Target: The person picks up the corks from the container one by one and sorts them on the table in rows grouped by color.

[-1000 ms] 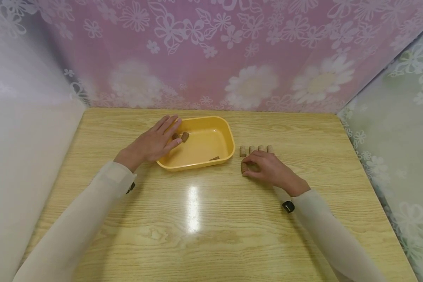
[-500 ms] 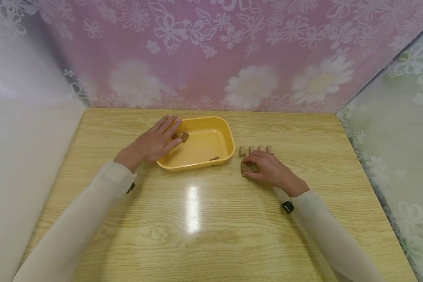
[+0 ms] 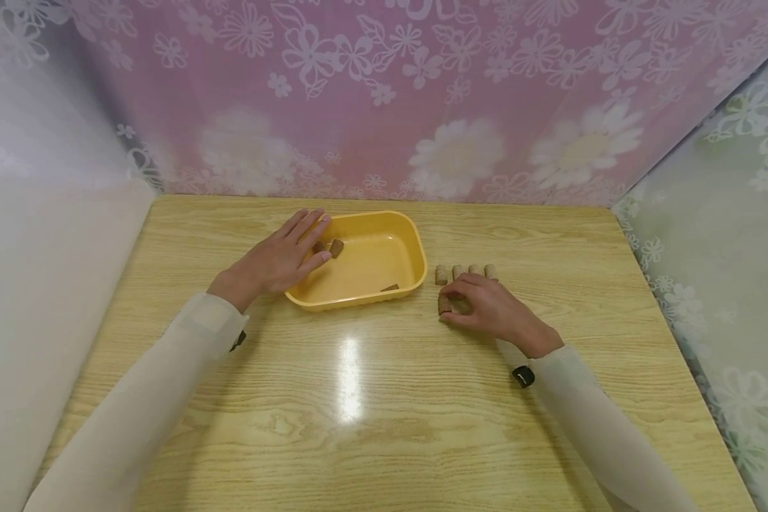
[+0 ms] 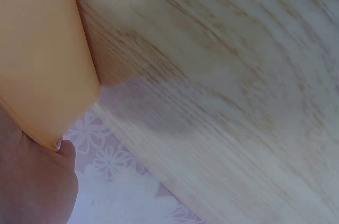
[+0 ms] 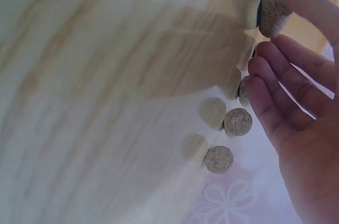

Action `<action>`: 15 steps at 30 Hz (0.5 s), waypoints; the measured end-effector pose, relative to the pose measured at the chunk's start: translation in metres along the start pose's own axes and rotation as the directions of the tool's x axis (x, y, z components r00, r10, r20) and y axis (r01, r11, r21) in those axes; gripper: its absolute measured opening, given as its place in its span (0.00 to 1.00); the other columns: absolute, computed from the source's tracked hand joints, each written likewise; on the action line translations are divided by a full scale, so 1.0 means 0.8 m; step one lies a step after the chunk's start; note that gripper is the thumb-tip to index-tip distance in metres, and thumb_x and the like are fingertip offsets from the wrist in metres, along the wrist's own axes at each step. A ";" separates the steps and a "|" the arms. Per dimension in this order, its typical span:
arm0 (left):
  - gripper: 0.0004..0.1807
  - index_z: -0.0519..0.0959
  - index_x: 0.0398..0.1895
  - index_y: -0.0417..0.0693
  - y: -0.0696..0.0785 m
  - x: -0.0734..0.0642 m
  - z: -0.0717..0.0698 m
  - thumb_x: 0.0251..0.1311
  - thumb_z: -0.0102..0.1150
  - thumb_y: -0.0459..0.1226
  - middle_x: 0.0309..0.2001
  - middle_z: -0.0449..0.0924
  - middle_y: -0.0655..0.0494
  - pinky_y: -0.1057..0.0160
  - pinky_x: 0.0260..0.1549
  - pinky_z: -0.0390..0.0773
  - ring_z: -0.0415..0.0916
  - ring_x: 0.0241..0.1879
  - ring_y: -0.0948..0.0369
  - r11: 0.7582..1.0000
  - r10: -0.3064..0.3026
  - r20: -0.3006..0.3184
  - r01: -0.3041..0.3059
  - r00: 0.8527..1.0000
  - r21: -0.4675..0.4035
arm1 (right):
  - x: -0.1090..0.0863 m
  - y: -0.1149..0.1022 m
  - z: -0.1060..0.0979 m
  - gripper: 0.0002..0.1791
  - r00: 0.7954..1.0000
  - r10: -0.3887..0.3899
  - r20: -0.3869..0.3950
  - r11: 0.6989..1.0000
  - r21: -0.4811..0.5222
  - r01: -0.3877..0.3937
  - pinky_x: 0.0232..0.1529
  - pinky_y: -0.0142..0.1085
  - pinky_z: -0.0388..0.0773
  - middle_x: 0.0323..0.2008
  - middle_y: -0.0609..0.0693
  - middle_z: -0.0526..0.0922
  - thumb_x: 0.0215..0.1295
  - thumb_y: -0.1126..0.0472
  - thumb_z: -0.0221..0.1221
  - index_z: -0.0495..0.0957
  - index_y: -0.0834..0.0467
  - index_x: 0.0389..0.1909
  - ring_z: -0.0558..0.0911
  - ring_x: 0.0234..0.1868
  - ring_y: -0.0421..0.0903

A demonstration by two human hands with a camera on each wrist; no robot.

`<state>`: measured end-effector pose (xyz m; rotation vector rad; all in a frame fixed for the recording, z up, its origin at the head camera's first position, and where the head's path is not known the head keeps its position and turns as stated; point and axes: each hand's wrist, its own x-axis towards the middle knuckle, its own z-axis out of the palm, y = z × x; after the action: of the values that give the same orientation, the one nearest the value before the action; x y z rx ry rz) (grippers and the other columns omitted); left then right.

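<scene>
Between thumb and index finger, my right hand pinches a brown cork low over the table, just right of the basin. In the right wrist view that cork shows its rough speckled side, while the other fingers of the right hand extend loosely. Behind it, several lighter corks stand in a row. My left hand lies with straight fingers across the left rim of the yellow plastic basin. Inside are brown corks, partly hidden by the left hand, and another brown piece by the front wall.
The wood-grain table ends at a pink floral curtain behind. A pale curtain hangs on the left and a floral one on the right. Light glares off the table's middle.
</scene>
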<state>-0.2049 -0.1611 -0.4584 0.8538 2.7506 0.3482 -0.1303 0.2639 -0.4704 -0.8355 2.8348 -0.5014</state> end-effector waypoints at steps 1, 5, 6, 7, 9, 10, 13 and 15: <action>0.43 0.34 0.92 0.53 0.000 0.000 0.000 0.87 0.27 0.63 0.91 0.28 0.51 0.41 0.88 0.43 0.26 0.90 0.45 1.000 0.000 -0.001 0.000 1.000 0.000 | 0.000 0.000 -0.001 0.23 1.000 -0.001 -0.007 1.000 -0.002 0.001 0.60 0.56 0.84 0.52 0.53 0.89 0.69 0.47 0.75 0.89 0.57 0.56 0.86 0.55 0.54; 0.43 0.34 0.92 0.54 -0.001 0.000 0.001 0.87 0.26 0.64 0.91 0.27 0.52 0.41 0.88 0.43 0.27 0.90 0.45 1.000 -0.002 -0.004 0.002 1.000 0.003 | 0.000 0.000 -0.010 0.26 0.998 -0.013 -0.058 1.000 -0.006 0.012 0.59 0.57 0.85 0.51 0.55 0.88 0.68 0.45 0.76 0.88 0.60 0.57 0.86 0.53 0.54; 0.43 0.34 0.92 0.54 -0.001 0.000 0.001 0.87 0.26 0.64 0.91 0.27 0.52 0.41 0.88 0.43 0.27 0.90 0.45 1.000 -0.002 -0.005 0.002 1.000 0.003 | 0.001 0.000 -0.014 0.27 0.997 -0.015 -0.072 1.000 -0.001 0.015 0.58 0.57 0.85 0.51 0.55 0.88 0.68 0.45 0.76 0.88 0.60 0.57 0.87 0.52 0.54; 0.43 0.33 0.92 0.54 -0.001 0.000 0.001 0.87 0.26 0.64 0.91 0.27 0.52 0.41 0.88 0.43 0.27 0.90 0.45 1.000 -0.002 -0.005 0.002 1.000 0.003 | 0.002 -0.001 -0.017 0.27 0.996 -0.020 -0.083 1.000 0.007 0.020 0.58 0.57 0.86 0.51 0.55 0.88 0.68 0.45 0.76 0.88 0.61 0.57 0.87 0.52 0.55; 0.43 0.33 0.92 0.54 -0.001 0.000 0.001 0.87 0.26 0.64 0.91 0.27 0.52 0.41 0.88 0.43 0.27 0.90 0.45 1.000 -0.002 -0.005 0.002 1.000 0.005 | 0.006 -0.002 -0.024 0.26 0.995 -0.030 -0.097 0.999 0.019 0.032 0.56 0.56 0.87 0.52 0.56 0.88 0.69 0.46 0.75 0.87 0.61 0.58 0.87 0.52 0.55; 0.43 0.33 0.92 0.54 -0.001 0.000 0.001 0.87 0.26 0.64 0.91 0.27 0.52 0.41 0.88 0.43 0.27 0.90 0.45 1.000 -0.003 -0.004 0.003 1.000 0.004 | 0.008 -0.003 -0.028 0.26 0.994 -0.038 -0.102 0.999 0.023 0.041 0.55 0.55 0.87 0.52 0.56 0.88 0.70 0.47 0.75 0.87 0.62 0.58 0.87 0.52 0.56; 0.44 0.33 0.92 0.54 -0.001 0.000 0.001 0.86 0.26 0.64 0.91 0.27 0.52 0.41 0.88 0.43 0.26 0.90 0.45 1.000 -0.003 -0.001 0.003 1.000 0.002 | 0.015 -0.006 -0.037 0.24 0.991 -0.065 -0.117 0.997 0.025 0.069 0.52 0.54 0.87 0.52 0.57 0.88 0.71 0.50 0.74 0.87 0.62 0.58 0.87 0.50 0.57; 0.44 0.33 0.92 0.54 -0.001 -0.001 0.000 0.86 0.25 0.64 0.91 0.27 0.52 0.41 0.88 0.43 0.26 0.90 0.45 1.000 -0.002 0.001 0.002 1.000 0.000 | 0.021 -0.008 -0.042 0.23 0.989 -0.081 -0.125 0.996 0.022 0.084 0.50 0.52 0.87 0.51 0.57 0.88 0.72 0.51 0.74 0.87 0.62 0.58 0.87 0.48 0.56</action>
<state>-0.2048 -0.1617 -0.4586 0.8505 2.7501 0.3471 -0.1485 0.2586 -0.4376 -0.9514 2.9077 -0.6223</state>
